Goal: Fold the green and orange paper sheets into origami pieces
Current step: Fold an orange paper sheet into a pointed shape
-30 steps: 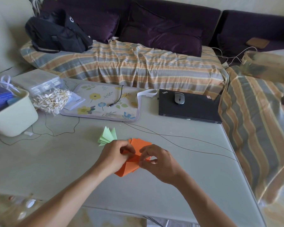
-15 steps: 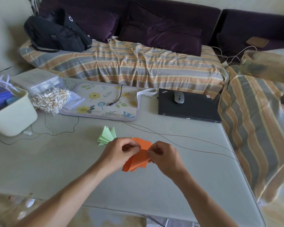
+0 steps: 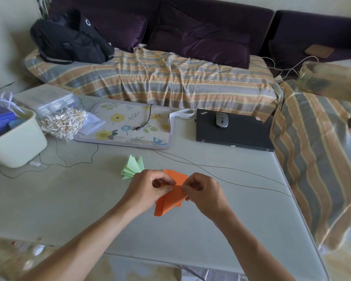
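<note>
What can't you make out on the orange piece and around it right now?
- Orange paper, head view: its crease is covered by the left hand and right hand.
- Green folded piece: near corner hidden behind the left hand.
- Tub: cut off by the left edge.

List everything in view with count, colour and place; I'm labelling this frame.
orange paper: 1, orange, pinched in both hands above the table
green pieces: 1 stack, light green, on the table behind the left hand
table: 1, grey-green, centre
laptop: 1, black, closed, table's far right
mouse: 1, grey, on the laptop
mat: 1, floral, table's far side
cotton swabs: 1 bag, white, left of the mat
bin: 1, cream, table's left edge
backpack: 1, black, on the sofa
sofa: 1, purple, behind the table
left hand: 1, pinching the paper
right hand: 1, pinching the paper
</note>
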Demonstrator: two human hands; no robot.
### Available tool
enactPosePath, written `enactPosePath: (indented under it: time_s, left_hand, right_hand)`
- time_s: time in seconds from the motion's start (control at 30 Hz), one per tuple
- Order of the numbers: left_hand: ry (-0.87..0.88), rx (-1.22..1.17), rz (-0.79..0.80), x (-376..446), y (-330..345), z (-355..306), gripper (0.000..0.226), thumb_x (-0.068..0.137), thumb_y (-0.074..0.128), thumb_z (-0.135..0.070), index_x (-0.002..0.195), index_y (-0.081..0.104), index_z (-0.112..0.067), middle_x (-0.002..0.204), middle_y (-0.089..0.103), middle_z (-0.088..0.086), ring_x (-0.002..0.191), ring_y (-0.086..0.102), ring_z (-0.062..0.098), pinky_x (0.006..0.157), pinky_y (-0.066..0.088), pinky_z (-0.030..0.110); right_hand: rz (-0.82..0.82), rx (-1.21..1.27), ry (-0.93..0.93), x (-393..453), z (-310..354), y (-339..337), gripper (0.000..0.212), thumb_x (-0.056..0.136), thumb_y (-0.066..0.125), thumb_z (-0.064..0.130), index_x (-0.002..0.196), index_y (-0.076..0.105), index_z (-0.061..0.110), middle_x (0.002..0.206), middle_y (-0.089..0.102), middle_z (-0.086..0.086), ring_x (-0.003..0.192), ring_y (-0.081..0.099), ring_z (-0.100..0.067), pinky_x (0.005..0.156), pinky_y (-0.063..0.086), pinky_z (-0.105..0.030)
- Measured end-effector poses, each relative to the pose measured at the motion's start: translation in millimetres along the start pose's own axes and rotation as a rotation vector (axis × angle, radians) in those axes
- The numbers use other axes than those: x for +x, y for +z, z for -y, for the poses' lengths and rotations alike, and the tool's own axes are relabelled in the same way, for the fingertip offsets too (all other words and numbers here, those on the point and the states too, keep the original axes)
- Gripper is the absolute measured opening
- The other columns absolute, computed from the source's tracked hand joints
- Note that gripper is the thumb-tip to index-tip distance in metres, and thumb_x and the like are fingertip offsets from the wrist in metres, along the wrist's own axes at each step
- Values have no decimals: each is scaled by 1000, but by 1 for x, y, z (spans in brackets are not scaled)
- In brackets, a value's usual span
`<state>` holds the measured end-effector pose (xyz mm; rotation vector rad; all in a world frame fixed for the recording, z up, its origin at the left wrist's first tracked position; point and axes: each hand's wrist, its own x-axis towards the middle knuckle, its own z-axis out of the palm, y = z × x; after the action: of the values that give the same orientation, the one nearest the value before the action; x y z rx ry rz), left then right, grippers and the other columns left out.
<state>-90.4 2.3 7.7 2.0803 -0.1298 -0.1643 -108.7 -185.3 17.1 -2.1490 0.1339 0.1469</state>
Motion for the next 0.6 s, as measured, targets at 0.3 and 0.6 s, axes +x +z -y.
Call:
enactPosePath:
  time_s: [0.3,0.6]
  left_hand:
    - [3,3,-6,-2,0,-4,18,84,78,-9,84,82,-27,73,74,-11,59,63,0,56,51,17]
    - [-167,-446,-68,-4,3,-10,17,89,73,-1,91,80,-17,84,79,-1,78,74,12,73,57,21]
  right_hand:
    - [-11,12,-5,-1,-1,0,10,83,65,12,75,68,18,64,71,3,61,66,-6,56,46,-14]
    - [216,555,216,1,1,-5,25,96,67,23,114,66,6,106,77,-12,89,72,-18,88,59,-36]
